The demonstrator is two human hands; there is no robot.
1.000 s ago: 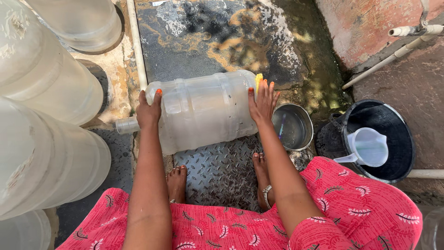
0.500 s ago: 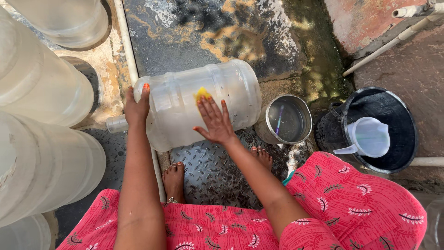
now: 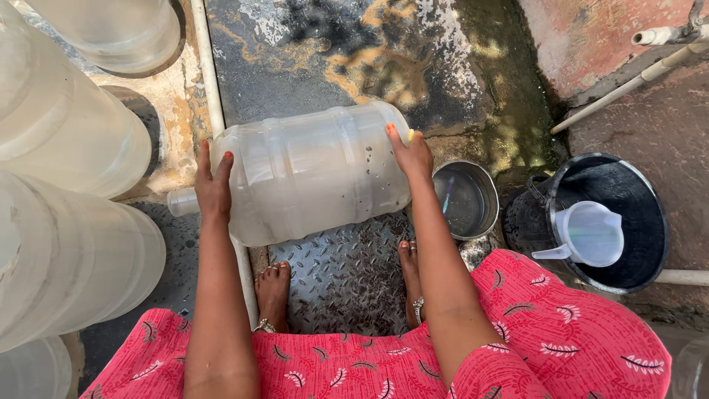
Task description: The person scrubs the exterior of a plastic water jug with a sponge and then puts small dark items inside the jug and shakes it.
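At about nine o'clock lie several other large clear water jugs (image 3: 66, 133), stacked on their sides along the left edge. Next comes the left hand (image 3: 213, 185), its grip spread flat and open against the shoulder of the big translucent water jug (image 3: 310, 174), just beside the neck, which points toward nine o'clock. The jug lies on its side on the wet floor (image 3: 325, 44) at twelve o'clock from the person's bare feet, on a studded metal plate (image 3: 340, 273); its long axis runs left to right, neck left, base right. The right hand (image 3: 410, 151) presses on the base end, fingers loosely curled over a small yellow scrubbing pad (image 3: 410, 136), barely visible. Both hands touch the jug, one at each end. Toward three o'clock stand a steel pot (image 3: 465, 199) of water, then a black bucket (image 3: 628, 192) holding a white plastic jug (image 3: 591, 233).
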